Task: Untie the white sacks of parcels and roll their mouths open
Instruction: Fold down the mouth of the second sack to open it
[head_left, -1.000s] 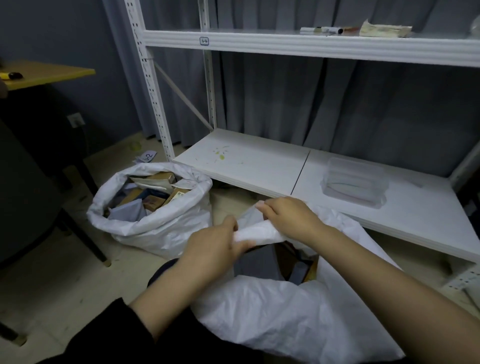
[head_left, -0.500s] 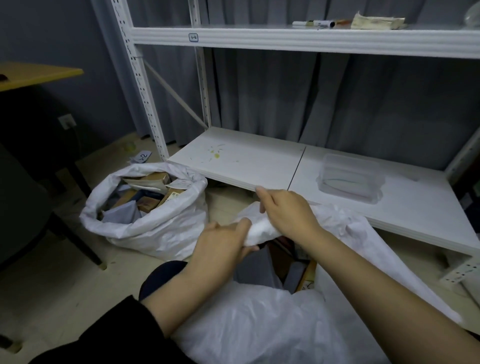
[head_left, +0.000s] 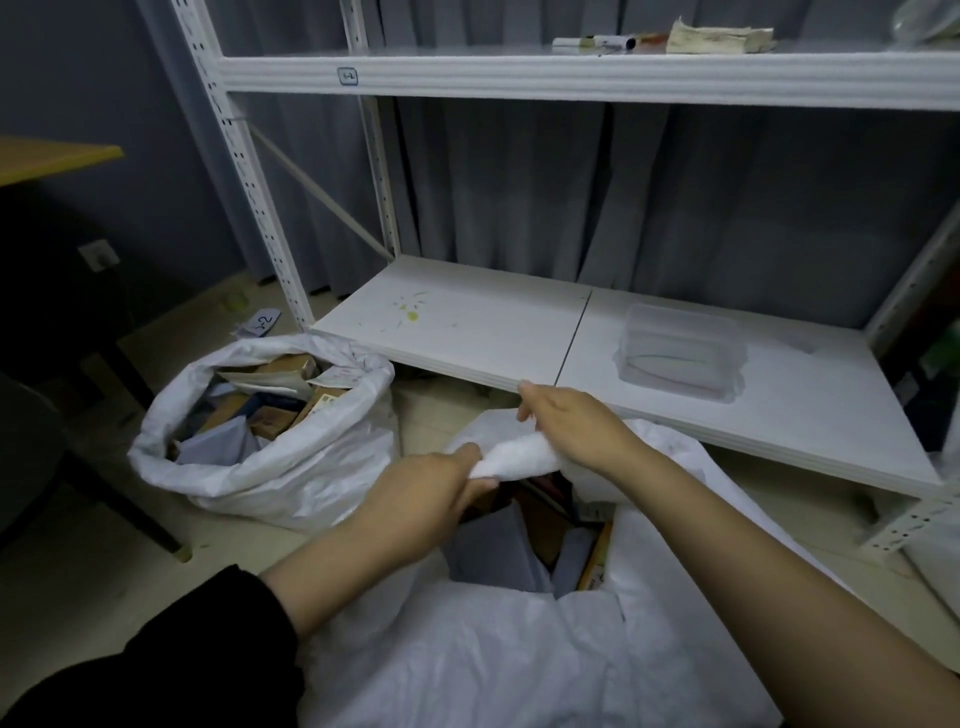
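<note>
A white sack lies right below me, its mouth partly open with grey and brown parcels showing inside. Both hands grip the far rim of that mouth, which is bunched into a thick white roll. My left hand holds the roll's left end, my right hand its right end, fingers curled over it. A second white sack stands to the left on the floor, its mouth rolled down and open, full of boxes and envelopes.
A white metal rack stands ahead; its low shelf holds a clear plastic box, its upper shelf some markers and paper. A dark chair leg and a yellow tabletop are at the left.
The camera has shifted a little. Both hands have stayed on the sack's far rim and turned it, so the bunched roll between them looks thicker.
</note>
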